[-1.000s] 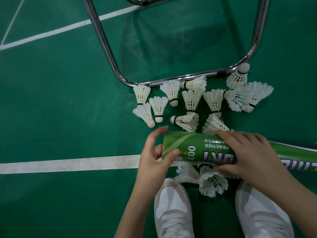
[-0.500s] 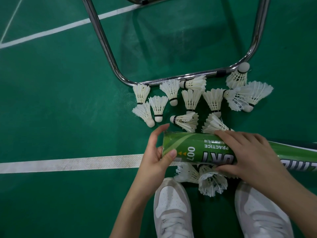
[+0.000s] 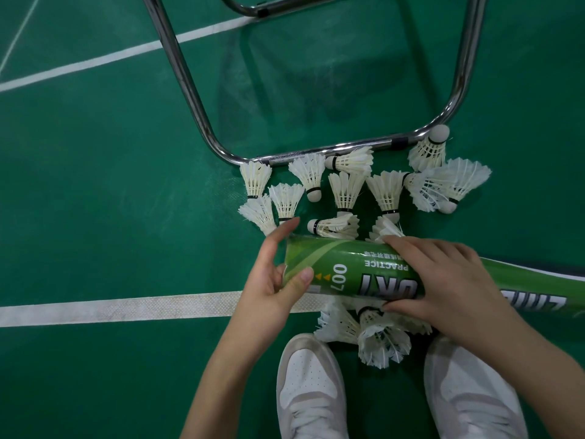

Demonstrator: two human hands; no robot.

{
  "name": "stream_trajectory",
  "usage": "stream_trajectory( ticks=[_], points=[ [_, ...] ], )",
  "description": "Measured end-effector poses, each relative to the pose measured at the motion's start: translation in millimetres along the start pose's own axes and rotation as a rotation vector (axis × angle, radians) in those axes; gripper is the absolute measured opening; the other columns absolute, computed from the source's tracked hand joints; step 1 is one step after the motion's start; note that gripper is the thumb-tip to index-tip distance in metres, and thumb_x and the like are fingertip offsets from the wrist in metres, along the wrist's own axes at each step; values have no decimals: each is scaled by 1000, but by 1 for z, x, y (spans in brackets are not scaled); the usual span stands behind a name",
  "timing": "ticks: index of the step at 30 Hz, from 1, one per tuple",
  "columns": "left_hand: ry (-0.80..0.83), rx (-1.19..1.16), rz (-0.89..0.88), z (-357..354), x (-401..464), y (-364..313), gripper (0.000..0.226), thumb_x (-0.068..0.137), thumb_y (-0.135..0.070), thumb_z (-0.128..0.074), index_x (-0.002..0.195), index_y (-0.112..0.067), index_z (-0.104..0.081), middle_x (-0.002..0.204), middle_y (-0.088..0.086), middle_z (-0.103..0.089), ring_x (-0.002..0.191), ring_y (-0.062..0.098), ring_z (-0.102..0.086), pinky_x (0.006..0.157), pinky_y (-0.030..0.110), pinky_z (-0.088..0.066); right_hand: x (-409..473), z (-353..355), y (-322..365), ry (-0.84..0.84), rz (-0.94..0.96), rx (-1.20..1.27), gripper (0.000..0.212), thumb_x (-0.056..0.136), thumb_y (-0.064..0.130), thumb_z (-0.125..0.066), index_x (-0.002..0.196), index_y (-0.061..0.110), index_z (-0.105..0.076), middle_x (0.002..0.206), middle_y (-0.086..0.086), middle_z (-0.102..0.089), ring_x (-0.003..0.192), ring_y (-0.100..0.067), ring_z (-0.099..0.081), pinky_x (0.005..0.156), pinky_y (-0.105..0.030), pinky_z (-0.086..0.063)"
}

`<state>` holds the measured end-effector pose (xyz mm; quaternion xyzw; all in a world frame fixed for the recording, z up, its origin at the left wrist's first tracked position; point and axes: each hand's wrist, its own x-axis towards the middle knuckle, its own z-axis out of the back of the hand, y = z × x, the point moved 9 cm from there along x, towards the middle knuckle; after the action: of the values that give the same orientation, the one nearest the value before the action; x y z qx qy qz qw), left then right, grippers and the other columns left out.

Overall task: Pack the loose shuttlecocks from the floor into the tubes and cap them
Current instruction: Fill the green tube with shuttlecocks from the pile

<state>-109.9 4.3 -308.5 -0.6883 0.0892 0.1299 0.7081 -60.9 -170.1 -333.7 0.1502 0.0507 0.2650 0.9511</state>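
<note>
A long green shuttlecock tube lies level across the lower middle of the head view, its right part running off the frame. My right hand grips it round the middle, fingers over the top and thumb underneath. My left hand cups the tube's left end, thumb on the tube's side and fingers spread over the mouth, which is hidden. Several white shuttlecocks lie loose on the green floor beyond the tube. A few more shuttlecocks lie under the tube, between my shoes.
A chrome tubular chair frame stands on the floor just beyond the shuttlecocks. White court lines cross the green floor. My two white shoes sit at the bottom of the view.
My left hand has closed in on the tube's left end, its thumb sliding further onto the tube's side. The tube and my right hand have stayed where they were.
</note>
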Motion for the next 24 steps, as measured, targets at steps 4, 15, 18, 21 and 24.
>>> stream_trajectory(
  ticks=[4,15,18,21,24],
  points=[
    [-159,91,-70,16,4,-18,53,83,-16,-61,126,-39,-42,87,-2,-73,87,14,-69,86,25,-50,14,12,4,-16,-20,59,92,47,57,-76,126,15,-52,111,-6,-65,96,-31,-62,81,-49,-45],
    [-446,-126,-235,40,16,-82,74,62,-17,-81,122,-38,-42,123,-2,-56,95,-3,-64,72,10,-50,62,56,19,-20,-69,482,93,54,51,-81,135,30,-40,125,5,-53,113,-16,-48,97,-43,-38],
    [-416,-188,-271,29,21,-103,81,57,-10,-69,126,-37,-35,112,0,-61,86,-2,-66,68,10,-50,73,66,24,-29,-76,656,90,49,55,-79,130,43,-40,121,11,-54,109,-11,-51,93,-40,-44],
    [-385,-225,-291,17,26,-120,90,58,-8,-69,134,-30,-26,102,-5,-70,93,3,-67,70,13,-52,82,83,30,-58,-61,799,77,48,51,-79,111,65,-37,116,16,-55,106,-6,-54,89,-36,-49],
    [-352,-234,-284,7,30,-141,82,57,-12,-70,130,-23,-36,96,-7,-73,92,6,-68,70,14,-52,84,101,34,-71,-54,902,73,53,38,-84,105,64,-39,111,19,-57,101,-3,-57,87,-35,-50]
  ],
)
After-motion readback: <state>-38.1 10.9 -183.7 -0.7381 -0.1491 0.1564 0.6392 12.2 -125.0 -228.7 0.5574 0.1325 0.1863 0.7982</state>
